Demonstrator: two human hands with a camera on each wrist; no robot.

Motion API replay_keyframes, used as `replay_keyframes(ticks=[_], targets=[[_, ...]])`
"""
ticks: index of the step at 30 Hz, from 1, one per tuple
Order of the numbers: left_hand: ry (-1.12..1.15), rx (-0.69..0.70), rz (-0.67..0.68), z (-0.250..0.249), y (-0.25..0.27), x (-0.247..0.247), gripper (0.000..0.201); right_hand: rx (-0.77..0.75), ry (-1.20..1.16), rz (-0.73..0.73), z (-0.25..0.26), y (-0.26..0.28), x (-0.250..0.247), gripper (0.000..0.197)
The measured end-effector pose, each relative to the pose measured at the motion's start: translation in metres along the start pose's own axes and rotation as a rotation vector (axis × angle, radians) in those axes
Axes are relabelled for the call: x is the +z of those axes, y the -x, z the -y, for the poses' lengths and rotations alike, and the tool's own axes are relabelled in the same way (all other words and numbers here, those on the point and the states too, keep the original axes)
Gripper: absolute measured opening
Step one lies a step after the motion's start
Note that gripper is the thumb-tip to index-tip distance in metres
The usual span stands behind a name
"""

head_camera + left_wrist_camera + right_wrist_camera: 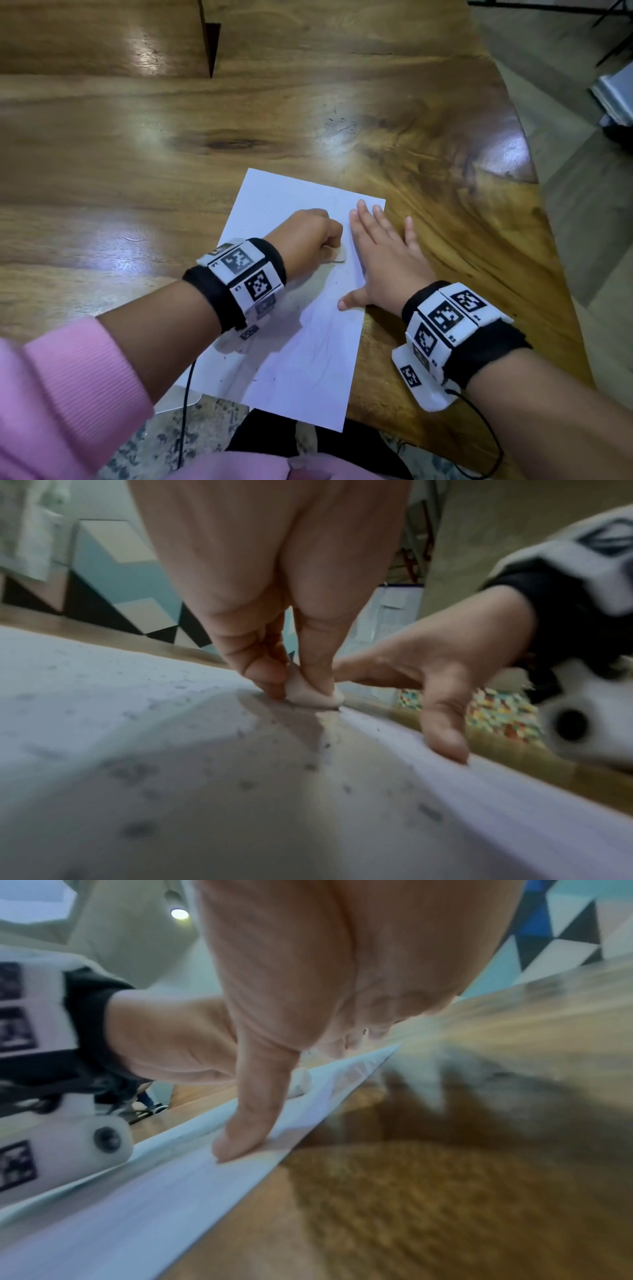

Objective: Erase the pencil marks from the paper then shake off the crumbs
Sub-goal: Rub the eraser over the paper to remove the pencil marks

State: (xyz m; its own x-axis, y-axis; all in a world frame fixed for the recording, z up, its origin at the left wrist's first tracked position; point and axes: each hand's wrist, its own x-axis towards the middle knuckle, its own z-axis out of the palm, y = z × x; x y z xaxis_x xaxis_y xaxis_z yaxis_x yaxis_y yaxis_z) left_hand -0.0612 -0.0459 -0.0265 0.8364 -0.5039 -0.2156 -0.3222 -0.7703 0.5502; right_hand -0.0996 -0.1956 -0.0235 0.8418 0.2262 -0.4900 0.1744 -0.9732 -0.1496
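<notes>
Eraser [313, 696] is getting pinched between my left hand's [305, 240] thumb and fingertips, its bottom edge pressing down on the paper [308, 359]. From the head view you're barely seeing it — just a pale sliver poking out under my curled fist, near the middle of the sheet. The left wrist view is showing the whole pinch up close, plus something the top-down shot mostly misses: dark crumbs [246, 784] scattered all over the paper in front of the eraser.

My right hand [383, 260] is lying flat with fingers straight and spread, holding nothing, pressing on the right side of the sheet. The right wrist view is showing the thumb tip sitting on the paper right at its edge, with bare wood beside it.

The paper is lying on the wooden table [137, 154], its near end hanging over the table's edge — only the head view is catching that.
</notes>
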Motion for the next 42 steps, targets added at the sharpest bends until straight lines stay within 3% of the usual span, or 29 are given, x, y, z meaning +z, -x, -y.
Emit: replay_keyframes(ticks=[13, 16, 19, 25, 28, 31, 33, 38, 42], targets=[[-0.034, 0.006, 0.043, -0.01, -0.014, -0.005, 0.01, 0.024, -0.002, 0.071, -0.007, -0.002, 0.0, 0.148], [-0.044, 0.088, 0.141, -0.01, 0.019, 0.005, 0.003, 0.036, 0.001, 0.081, -0.005, -0.002, 0.0, 0.148], [-0.04, 0.155, 0.267, -0.002, 0.049, 0.011, 0.01, 0.042, 0.007, 0.09, -0.004, -0.003, -0.001, 0.148], [-0.057, -0.014, 0.049, -0.015, -0.018, -0.004, 0.009, 0.057, 0.036, 0.106, -0.002, -0.001, -0.002, 0.147], [-0.064, 0.003, 0.128, -0.012, 0.001, -0.003, 0.001, 0.062, 0.025, 0.123, -0.001, -0.001, -0.004, 0.147], [-0.077, 0.084, 0.259, -0.006, 0.037, 0.003, 0.008, 0.064, 0.014, 0.127, -0.001, -0.001, -0.004, 0.147], [-0.09, 0.104, 0.245, -0.005, 0.03, 0.001, 0.006, 0.063, 0.019, 0.129, 0.0, 0.0, -0.004, 0.147], [-0.106, 0.003, 0.063, -0.005, -0.026, -0.014, 0.005, 0.086, 0.058, 0.154, 0.002, 0.0, -0.007, 0.147], [-0.086, 0.096, 0.178, -0.002, 0.024, -0.001, 0.013, 0.11, 0.065, 0.184, 0.005, -0.002, -0.009, 0.147]])
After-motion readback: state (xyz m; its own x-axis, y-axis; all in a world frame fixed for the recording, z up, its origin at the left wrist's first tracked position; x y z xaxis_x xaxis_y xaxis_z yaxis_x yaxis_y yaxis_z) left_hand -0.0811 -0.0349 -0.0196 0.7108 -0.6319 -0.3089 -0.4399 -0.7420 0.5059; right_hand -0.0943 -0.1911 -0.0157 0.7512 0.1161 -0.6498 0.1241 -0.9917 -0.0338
